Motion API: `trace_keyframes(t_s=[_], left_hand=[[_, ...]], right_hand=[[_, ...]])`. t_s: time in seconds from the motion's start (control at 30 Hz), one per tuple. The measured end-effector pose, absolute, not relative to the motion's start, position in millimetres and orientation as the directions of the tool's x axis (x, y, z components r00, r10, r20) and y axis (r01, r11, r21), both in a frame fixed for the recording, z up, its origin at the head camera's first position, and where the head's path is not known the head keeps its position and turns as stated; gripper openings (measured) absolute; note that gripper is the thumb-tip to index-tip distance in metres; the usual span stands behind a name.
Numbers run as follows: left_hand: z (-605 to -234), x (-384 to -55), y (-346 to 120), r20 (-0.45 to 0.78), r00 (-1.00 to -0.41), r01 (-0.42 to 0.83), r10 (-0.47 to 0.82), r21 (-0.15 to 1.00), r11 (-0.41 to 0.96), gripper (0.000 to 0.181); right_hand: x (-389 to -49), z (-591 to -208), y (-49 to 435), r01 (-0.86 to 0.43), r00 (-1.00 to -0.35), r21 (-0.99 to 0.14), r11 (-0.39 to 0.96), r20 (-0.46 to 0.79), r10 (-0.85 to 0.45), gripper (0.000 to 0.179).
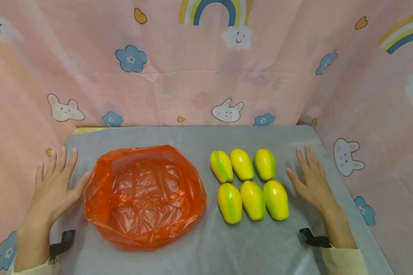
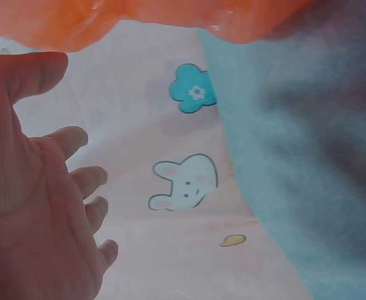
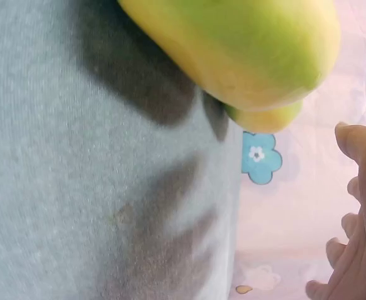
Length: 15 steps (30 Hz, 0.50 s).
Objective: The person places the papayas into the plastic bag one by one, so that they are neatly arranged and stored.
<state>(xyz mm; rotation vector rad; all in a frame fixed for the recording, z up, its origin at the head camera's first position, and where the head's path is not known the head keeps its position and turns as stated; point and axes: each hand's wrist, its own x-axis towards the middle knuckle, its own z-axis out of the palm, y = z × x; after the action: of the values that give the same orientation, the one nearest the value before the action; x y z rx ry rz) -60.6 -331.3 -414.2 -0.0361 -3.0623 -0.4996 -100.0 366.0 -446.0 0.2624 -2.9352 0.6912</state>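
Observation:
An orange-red plastic bag (image 1: 146,244) lies with its mouth spread wide on the left half of the table. My left hand (image 1: 53,191) is at its left side, fingers spread, thumb tip right by the bag's edge; the left wrist view has the bag (image 2: 164,15) along the top. Several yellow-green mangoes (image 1: 253,200) lie in two rows right of the bag. To the right of them is my right hand (image 1: 311,183), fingers straight and nothing held. In the right wrist view a mango (image 3: 245,50) looms large beside that hand (image 3: 364,219).
A grey cloth covers the table (image 1: 206,252). Pink curtains (image 1: 179,88) with rainbows, rabbits and flowers stand behind it and along both sides. A dark wrist strap piece (image 1: 314,238) juts from the right wrist, and another (image 1: 63,242) from the left.

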Motion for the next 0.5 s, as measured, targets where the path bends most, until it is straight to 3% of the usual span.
trace_keyframes(t_s=[0.23, 0.5], left_hand=[[-405.2, -57.2, -324.0, 0.05, -0.998, 0.052, 0.035, 0.398, 0.916, 0.083], [-388.4, -54.3, -311.0, -0.03, -0.998, 0.026, 0.051, 0.547, 0.837, 0.08]], right_hand=[[-91.7, -443.1, 362.1, -0.158, -0.987, -0.517, 0.841, 0.083, -0.135, 0.078], [-82.0, -439.8, 350.5, -0.129, -0.986, -0.575, 0.808, -0.014, -0.167, 0.076]])
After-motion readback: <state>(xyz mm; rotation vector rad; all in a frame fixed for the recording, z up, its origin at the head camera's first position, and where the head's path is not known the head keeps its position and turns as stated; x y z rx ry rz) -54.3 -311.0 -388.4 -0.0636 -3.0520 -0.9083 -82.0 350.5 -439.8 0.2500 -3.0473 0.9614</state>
